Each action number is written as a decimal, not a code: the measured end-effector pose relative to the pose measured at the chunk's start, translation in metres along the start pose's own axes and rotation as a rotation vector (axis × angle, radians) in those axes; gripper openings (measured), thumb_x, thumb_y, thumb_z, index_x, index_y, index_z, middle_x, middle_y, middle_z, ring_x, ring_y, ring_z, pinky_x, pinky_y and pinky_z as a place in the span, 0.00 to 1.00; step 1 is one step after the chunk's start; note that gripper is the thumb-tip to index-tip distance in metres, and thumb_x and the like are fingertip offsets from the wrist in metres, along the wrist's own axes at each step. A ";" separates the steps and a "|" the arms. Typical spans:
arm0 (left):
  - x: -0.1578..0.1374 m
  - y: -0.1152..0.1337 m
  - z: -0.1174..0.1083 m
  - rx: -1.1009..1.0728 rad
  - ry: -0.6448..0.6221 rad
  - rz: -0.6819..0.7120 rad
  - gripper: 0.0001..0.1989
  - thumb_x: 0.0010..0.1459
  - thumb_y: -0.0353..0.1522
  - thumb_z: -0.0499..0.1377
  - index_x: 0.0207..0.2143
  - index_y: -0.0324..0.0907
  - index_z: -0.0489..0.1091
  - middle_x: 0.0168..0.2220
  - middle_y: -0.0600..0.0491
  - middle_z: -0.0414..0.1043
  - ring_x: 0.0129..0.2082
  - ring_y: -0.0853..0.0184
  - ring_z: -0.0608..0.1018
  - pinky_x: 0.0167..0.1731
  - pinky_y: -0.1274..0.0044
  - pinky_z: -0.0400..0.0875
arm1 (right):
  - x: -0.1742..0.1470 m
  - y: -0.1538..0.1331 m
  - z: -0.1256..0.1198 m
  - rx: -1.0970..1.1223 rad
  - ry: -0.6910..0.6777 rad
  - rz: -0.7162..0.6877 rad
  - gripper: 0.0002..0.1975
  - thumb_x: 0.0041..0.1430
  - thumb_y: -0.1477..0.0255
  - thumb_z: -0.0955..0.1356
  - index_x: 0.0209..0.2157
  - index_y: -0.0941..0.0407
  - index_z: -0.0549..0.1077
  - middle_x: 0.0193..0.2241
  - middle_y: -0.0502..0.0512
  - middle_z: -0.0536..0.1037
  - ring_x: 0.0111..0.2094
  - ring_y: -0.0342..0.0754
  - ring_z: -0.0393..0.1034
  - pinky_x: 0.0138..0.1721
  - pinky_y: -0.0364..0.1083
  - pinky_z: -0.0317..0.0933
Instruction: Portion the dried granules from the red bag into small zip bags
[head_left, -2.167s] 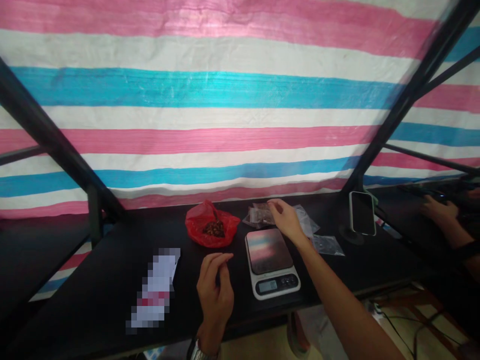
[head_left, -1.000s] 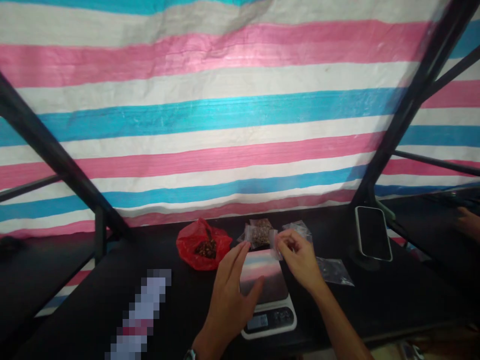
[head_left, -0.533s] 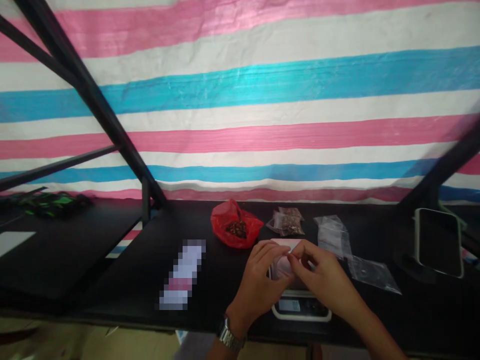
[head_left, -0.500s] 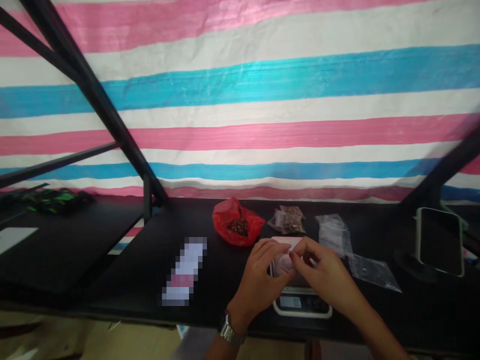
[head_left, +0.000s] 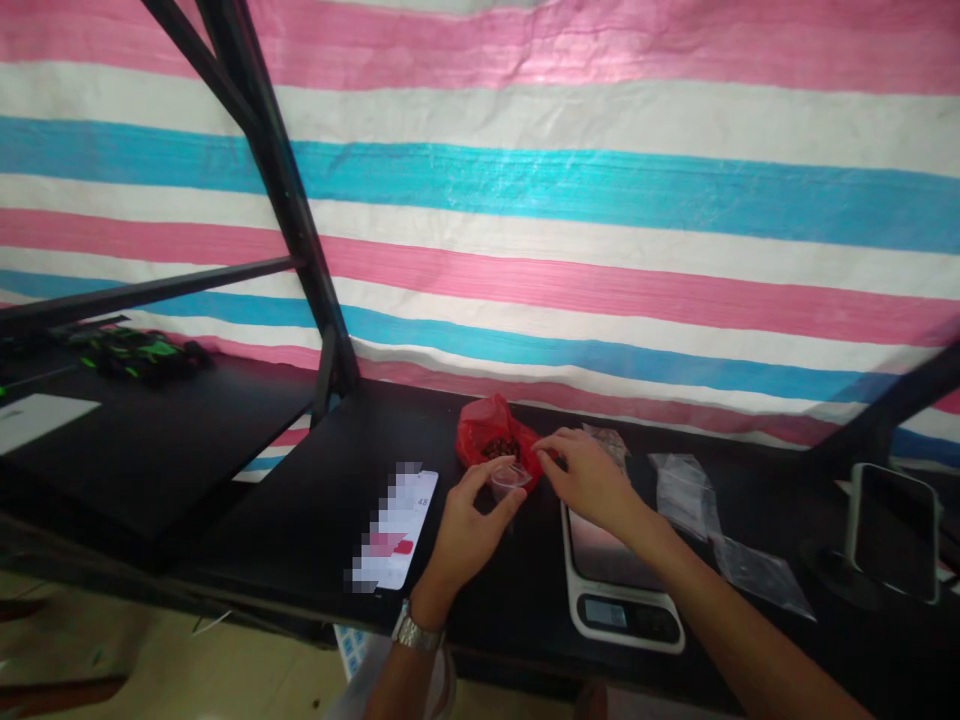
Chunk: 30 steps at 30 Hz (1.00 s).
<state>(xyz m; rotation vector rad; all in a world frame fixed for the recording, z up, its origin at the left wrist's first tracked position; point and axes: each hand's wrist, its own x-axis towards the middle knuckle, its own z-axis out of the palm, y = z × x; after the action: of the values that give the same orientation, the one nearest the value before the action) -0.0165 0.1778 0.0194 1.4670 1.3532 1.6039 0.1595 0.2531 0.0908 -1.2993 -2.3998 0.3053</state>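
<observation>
holding the pouch (head_left: 510, 478) in a narrow grip between thumb and fingers, the left hand (head_left: 474, 520) is at the front rim of the red bag (head_left: 480, 425); pouch mouth spread, facing up. the right hand (head_left: 589, 475) has thumb and fingers close together at the red bag's right rim; whether they pinch anything cannot be told. brown bits (head_left: 501, 448) lie inside the red bag.

change noted: half a second ago both hands were on the pouch above the scale (head_left: 622, 600); they are now further left, and more of the plate shows, the right forearm crossing its right side.

the scale and the phone (head_left: 416, 530) lie near the worktop (head_left: 322, 500) front edge. dark surface shows between phone and left edge, and between phone and scale. toward the back edge, packets (head_left: 609, 445) are partly hidden by the right hand; flat bags (head_left: 682, 490) lie right of the scale.

writing: "48" on the phone; its remaining screen is largely pixelated. scale digits illegible.
</observation>
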 end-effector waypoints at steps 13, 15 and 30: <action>0.006 -0.017 -0.030 0.179 0.035 0.071 0.16 0.61 0.33 0.68 0.52 0.46 0.81 0.50 0.47 0.82 0.51 0.58 0.82 0.56 0.65 0.76 | 0.086 0.006 0.035 -0.360 -0.227 -0.124 0.16 0.68 0.77 0.65 0.49 0.56 0.83 0.48 0.65 0.83 0.51 0.57 0.74 0.53 0.49 0.62; 0.006 -0.018 -0.033 0.198 0.028 0.080 0.16 0.61 0.33 0.68 0.52 0.47 0.81 0.50 0.47 0.82 0.52 0.58 0.82 0.56 0.64 0.75 | 0.086 0.007 0.039 -0.367 -0.248 -0.136 0.16 0.69 0.76 0.65 0.51 0.55 0.83 0.48 0.65 0.82 0.50 0.57 0.74 0.52 0.50 0.63; -0.001 -0.014 -0.034 0.318 -0.158 0.091 0.15 0.58 0.32 0.71 0.49 0.46 0.81 0.51 0.48 0.83 0.51 0.54 0.81 0.55 0.62 0.74 | 0.103 -0.008 0.034 -0.372 -0.304 -0.334 0.14 0.63 0.72 0.75 0.51 0.56 0.84 0.61 0.66 0.79 0.63 0.62 0.72 0.65 0.54 0.61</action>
<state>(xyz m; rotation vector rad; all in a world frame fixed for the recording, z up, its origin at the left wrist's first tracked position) -0.0513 0.1719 0.0098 1.8232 1.5187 1.3365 0.0881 0.3350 0.0869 -1.0188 -2.9870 -0.0492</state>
